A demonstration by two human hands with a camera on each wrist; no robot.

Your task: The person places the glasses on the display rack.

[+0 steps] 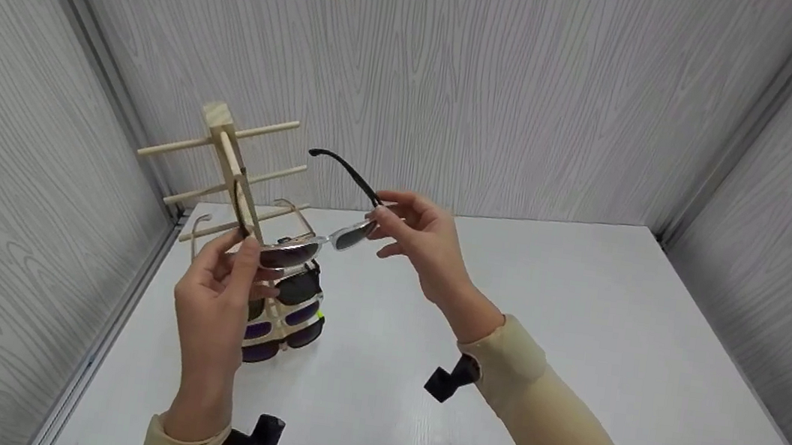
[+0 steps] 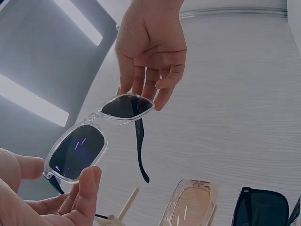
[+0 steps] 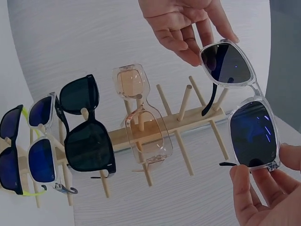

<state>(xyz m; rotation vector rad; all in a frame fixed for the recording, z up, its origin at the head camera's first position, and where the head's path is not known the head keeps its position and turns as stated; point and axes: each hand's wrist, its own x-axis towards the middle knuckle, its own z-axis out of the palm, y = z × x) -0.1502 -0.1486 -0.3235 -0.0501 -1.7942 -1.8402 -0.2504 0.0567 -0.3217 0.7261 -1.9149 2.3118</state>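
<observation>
A pair of sunglasses with a clear frame, dark lenses and black temples is held in the air between both hands. My left hand pinches its left end near the hinge. At the other end, my right hand grips the frame where the unfolded temple begins. Behind the left hand rises a wooden display stand with crosswise pegs. In the right wrist view the sunglasses show their lens fronts, close to the stand's upper pegs.
Several pairs hang on the stand: clear-framed glasses with peach lenses, black sunglasses, clear-framed blue-lensed sunglasses and dark ones with yellow-green temples. A white table lies below, with wood-grain panels around it.
</observation>
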